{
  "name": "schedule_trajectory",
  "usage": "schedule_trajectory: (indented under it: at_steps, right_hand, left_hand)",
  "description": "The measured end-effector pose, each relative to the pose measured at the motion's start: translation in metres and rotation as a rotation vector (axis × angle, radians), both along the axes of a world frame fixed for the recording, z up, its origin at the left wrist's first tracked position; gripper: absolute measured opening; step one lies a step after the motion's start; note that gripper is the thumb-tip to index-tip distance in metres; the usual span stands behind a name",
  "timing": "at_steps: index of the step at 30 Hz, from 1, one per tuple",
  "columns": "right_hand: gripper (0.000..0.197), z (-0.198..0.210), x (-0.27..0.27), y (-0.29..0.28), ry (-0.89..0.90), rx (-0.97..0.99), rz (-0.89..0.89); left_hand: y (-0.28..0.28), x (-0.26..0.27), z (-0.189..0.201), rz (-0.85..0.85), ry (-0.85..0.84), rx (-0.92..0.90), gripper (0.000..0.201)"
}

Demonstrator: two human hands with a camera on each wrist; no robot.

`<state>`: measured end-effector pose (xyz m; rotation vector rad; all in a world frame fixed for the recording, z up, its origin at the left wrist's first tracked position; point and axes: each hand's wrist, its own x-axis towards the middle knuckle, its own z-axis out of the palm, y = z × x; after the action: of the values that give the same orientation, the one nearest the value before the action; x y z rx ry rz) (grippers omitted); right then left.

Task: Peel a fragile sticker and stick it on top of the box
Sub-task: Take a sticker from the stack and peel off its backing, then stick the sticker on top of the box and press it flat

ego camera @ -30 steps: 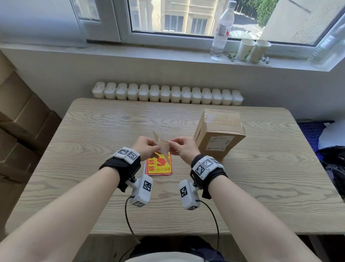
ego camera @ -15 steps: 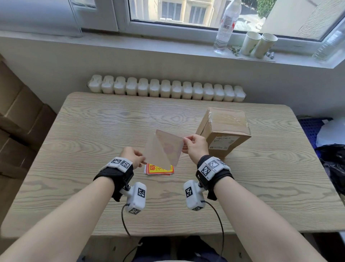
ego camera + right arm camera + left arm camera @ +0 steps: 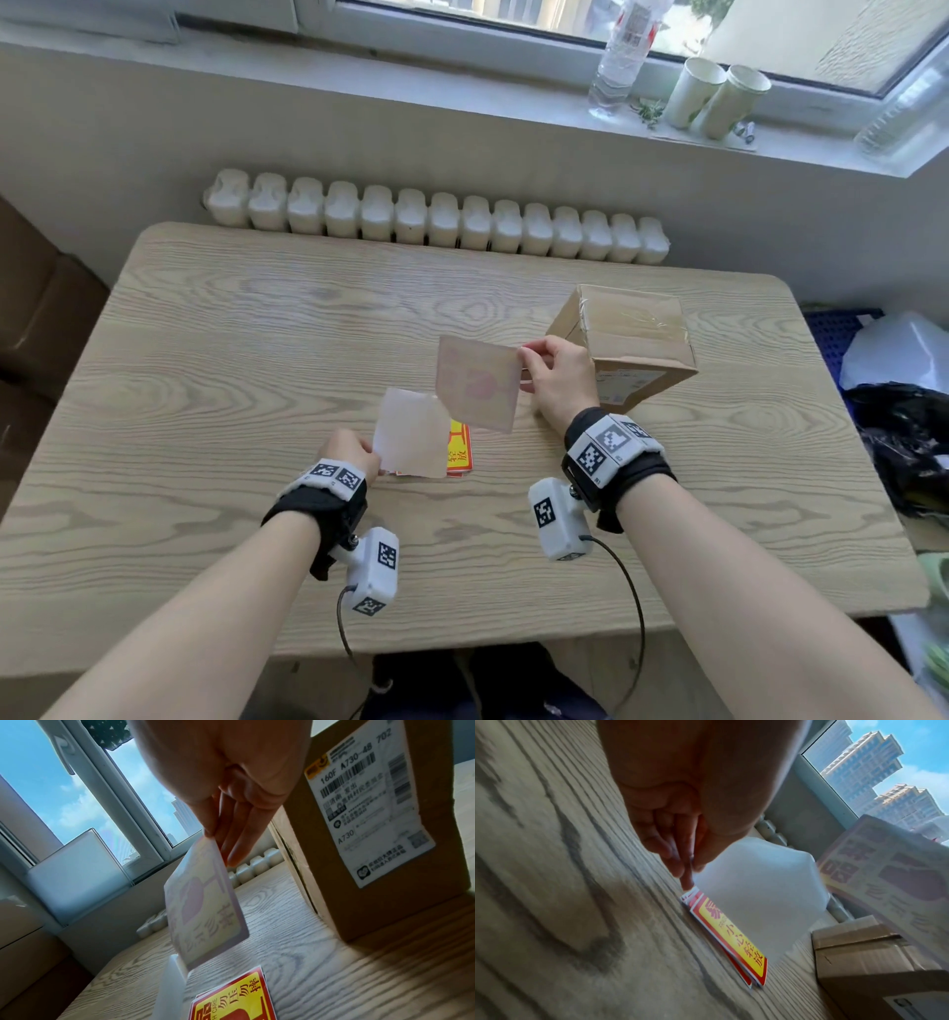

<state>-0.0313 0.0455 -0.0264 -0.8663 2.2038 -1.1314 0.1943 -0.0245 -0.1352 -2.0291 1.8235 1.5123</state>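
My right hand (image 3: 534, 362) pinches the peeled fragile sticker (image 3: 477, 388) by its right edge and holds it in the air, pale back side toward me, just left of the brown cardboard box (image 3: 631, 334). The sticker (image 3: 205, 906) shows faint red print through its back in the right wrist view. My left hand (image 3: 367, 457) pinches the blank white backing sheet (image 3: 411, 434) low over the table; that sheet (image 3: 757, 902) hovers above a small stack of red and yellow fragile stickers (image 3: 734, 939). The box (image 3: 380, 821) carries a white shipping label on its near side.
The wooden table (image 3: 205, 385) has open surface to the left and in front. A white radiator (image 3: 436, 221) runs behind it. On the windowsill stand a plastic bottle (image 3: 621, 56) and two paper cups (image 3: 714, 95). Brown cartons (image 3: 31, 318) stand to the left, bags to the right.
The sticker has come fully off its backing. My right hand carried it up and right toward the box; my left hand lowered the backing sheet toward the sticker stack.
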Motion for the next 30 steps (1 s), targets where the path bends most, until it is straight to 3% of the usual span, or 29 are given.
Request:
schedule_trajectory:
  at_steps: [7, 11, 15, 18, 20, 22, 26, 30]
  right_hand:
    - [0.015, 0.005, -0.011, -0.008, 0.075, -0.011, 0.044]
    - [0.016, 0.005, -0.009, -0.010, 0.077, -0.012, 0.093]
    - [0.015, 0.008, 0.000, -0.008, 0.102, -0.028, 0.146]
    - [0.015, 0.017, 0.010, -0.006, 0.146, -0.023, 0.208]
    - [0.016, 0.023, 0.016, -0.004, 0.196, -0.013, 0.283]
    - [0.017, 0.028, 0.021, -0.004, 0.222, 0.005, 0.361]
    - [0.020, 0.039, 0.027, -0.007, 0.247, 0.026, 0.478]
    - [0.021, 0.052, 0.029, -0.009, 0.259, -0.018, 0.504]
  left_hand:
    - [-0.001, -0.005, -0.005, -0.030, -0.082, -0.008, 0.020]
    - [0.000, -0.011, 0.014, -0.052, -0.112, -0.021, 0.011]
    - [0.003, -0.015, 0.038, -0.018, -0.137, -0.132, 0.030]
    - [0.000, -0.027, 0.064, 0.044, 0.065, -0.221, 0.016]
    - [-0.002, -0.044, 0.086, 0.100, 0.324, -0.137, 0.023]
    - [-0.007, -0.058, 0.108, 0.171, 0.459, -0.061, 0.034]
    - [-0.020, -0.071, 0.144, 0.195, 0.486, -0.022, 0.037]
    - [-0.025, -0.071, 0.161, 0.092, 0.445, -0.134, 0.018]
